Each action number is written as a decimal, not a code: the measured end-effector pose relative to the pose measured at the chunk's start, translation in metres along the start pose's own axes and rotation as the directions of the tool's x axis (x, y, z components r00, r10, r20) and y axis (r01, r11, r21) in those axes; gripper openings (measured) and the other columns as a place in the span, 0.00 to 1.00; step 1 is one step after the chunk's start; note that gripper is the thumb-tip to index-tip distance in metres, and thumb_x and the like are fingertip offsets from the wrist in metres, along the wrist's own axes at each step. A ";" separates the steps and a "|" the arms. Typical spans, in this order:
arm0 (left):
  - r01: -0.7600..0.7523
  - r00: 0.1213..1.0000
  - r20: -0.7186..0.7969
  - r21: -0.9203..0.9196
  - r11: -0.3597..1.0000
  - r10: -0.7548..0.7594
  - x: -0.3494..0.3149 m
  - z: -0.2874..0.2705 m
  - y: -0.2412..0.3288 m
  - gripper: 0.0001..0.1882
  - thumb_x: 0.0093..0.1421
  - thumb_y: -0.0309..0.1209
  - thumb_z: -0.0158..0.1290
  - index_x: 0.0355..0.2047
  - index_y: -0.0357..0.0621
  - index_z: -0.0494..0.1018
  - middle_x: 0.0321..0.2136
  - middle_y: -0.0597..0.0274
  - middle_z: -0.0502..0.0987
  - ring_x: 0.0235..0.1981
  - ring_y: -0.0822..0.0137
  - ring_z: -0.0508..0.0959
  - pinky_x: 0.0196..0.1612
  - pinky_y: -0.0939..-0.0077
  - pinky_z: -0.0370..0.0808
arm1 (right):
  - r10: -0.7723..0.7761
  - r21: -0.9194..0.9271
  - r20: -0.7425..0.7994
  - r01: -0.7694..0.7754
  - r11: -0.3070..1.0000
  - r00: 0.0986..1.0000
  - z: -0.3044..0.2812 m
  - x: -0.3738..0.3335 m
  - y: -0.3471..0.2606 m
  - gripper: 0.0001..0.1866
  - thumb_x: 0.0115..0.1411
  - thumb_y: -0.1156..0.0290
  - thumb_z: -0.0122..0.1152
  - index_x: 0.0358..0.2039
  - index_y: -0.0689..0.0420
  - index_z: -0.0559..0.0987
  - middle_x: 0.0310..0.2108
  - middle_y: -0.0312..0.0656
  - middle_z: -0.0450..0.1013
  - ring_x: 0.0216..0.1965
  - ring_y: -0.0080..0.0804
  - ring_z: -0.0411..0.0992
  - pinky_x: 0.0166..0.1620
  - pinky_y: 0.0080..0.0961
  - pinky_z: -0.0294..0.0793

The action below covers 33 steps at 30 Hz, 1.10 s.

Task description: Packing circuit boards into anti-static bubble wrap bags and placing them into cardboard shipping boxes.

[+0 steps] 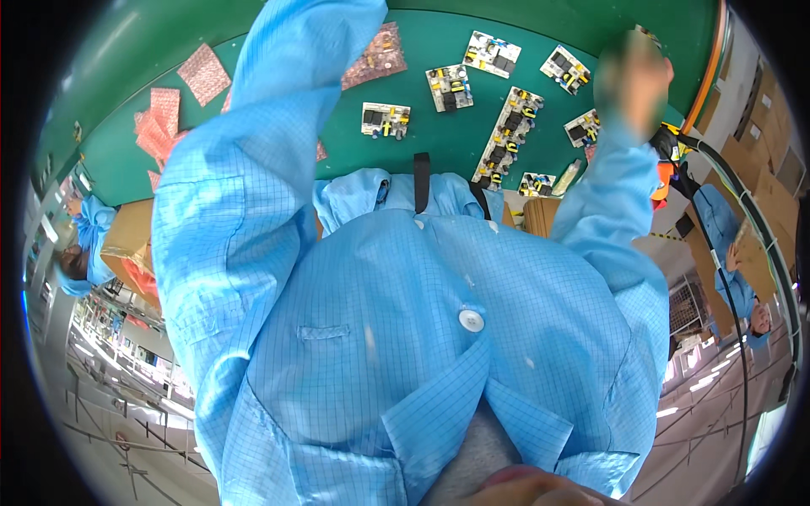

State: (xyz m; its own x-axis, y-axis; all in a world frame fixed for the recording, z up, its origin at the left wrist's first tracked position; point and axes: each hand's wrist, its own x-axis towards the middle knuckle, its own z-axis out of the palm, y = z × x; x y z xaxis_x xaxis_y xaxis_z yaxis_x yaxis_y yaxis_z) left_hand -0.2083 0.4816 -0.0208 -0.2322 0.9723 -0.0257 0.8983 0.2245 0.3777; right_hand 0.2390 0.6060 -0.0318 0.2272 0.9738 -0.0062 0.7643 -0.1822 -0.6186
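My left arm in a blue checked sleeve [240,169] reaches up across the picture, and its hand lies beyond the upper edge. My right hand [639,88] is smeared by motion over the right side of the green table [456,139]; its fingers cannot be made out. Circuit boards with black and yellow parts are nearest to it: one board [565,69] left of the hand, another board [582,128] below that. Farther left lie a board [492,54], a board [450,88] and a board [386,121]. A long strip of boards [510,131] slants toward me.
Pink bubble-wrap bags [203,74] lie on the left, and another bag [381,57] is beside my left sleeve. A small pale tube [567,179] sits near the front edge. Black cables [742,198] hang at the right. Other people [736,253] are on both sides.
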 end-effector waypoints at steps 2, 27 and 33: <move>0.107 0.983 -0.118 -0.260 0.960 -0.141 -0.025 -0.023 0.008 0.41 0.42 0.36 0.67 0.57 0.38 0.64 0.45 0.47 0.71 0.48 0.45 0.70 0.52 0.58 0.70 | -0.242 0.130 0.131 0.225 0.966 0.961 -0.013 -0.073 -0.056 0.43 0.47 0.64 0.75 0.58 0.70 0.65 0.41 0.44 0.77 0.41 0.31 0.74 0.48 0.30 0.74; 0.228 0.931 -0.242 -0.197 0.954 -0.272 -0.401 0.005 -0.016 0.29 0.46 0.27 0.60 0.51 0.39 0.68 0.47 0.46 0.71 0.49 0.46 0.69 0.54 0.55 0.66 | -0.523 -0.109 0.637 0.737 0.667 0.567 -0.015 -0.343 -0.029 0.39 0.41 0.72 0.72 0.56 0.60 0.68 0.48 0.47 0.67 0.50 0.49 0.66 0.54 0.42 0.64; 0.348 0.936 0.004 -0.140 0.927 -0.351 -0.389 -0.013 -0.086 0.14 0.51 0.33 0.58 0.39 0.49 0.76 0.43 0.54 0.74 0.44 0.48 0.74 0.45 0.53 0.73 | -0.357 -0.113 0.650 0.551 0.827 0.670 -0.021 -0.365 -0.054 0.36 0.39 0.67 0.74 0.52 0.59 0.73 0.47 0.50 0.67 0.49 0.49 0.68 0.51 0.40 0.71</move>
State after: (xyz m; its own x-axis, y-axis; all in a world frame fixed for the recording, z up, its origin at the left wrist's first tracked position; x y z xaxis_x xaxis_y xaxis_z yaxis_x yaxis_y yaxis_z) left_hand -0.2000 0.0836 -0.0309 -0.5317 0.8317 -0.1601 0.6994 0.5377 0.4709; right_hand 0.1272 0.2573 0.0202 -0.5134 0.8062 -0.2940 0.8255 0.3703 -0.4260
